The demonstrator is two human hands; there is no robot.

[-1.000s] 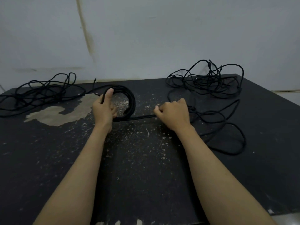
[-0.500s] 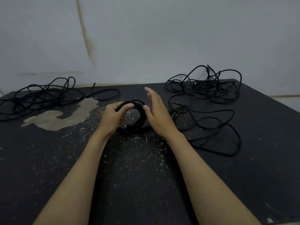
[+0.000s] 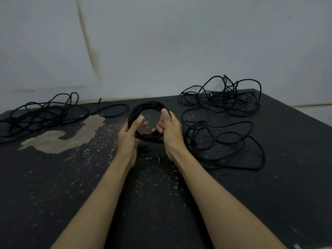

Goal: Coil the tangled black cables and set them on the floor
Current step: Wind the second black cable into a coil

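A round coil of black cable (image 3: 147,106) is held up, tilted toward me, above the middle of the dark floor surface (image 3: 161,186). My left hand (image 3: 130,133) grips its lower left side, fingers reaching through the ring. My right hand (image 3: 169,128) grips its right side, thumb up along the rim. A loose black cable (image 3: 224,141) sprawls in loops just right of my right hand. Another tangle (image 3: 221,97) lies at the back right, and a third tangle (image 3: 41,115) at the back left.
A pale worn patch (image 3: 71,133) marks the surface left of my hands. A grey-white wall (image 3: 161,42) rises right behind the surface. The surface's right edge (image 3: 294,108) runs diagonally past the back-right tangle.
The coil has been lifted off the surface and tilted up. My right hand, open beside it half a second ago, now grips its right side. The trailing strand is wound in.
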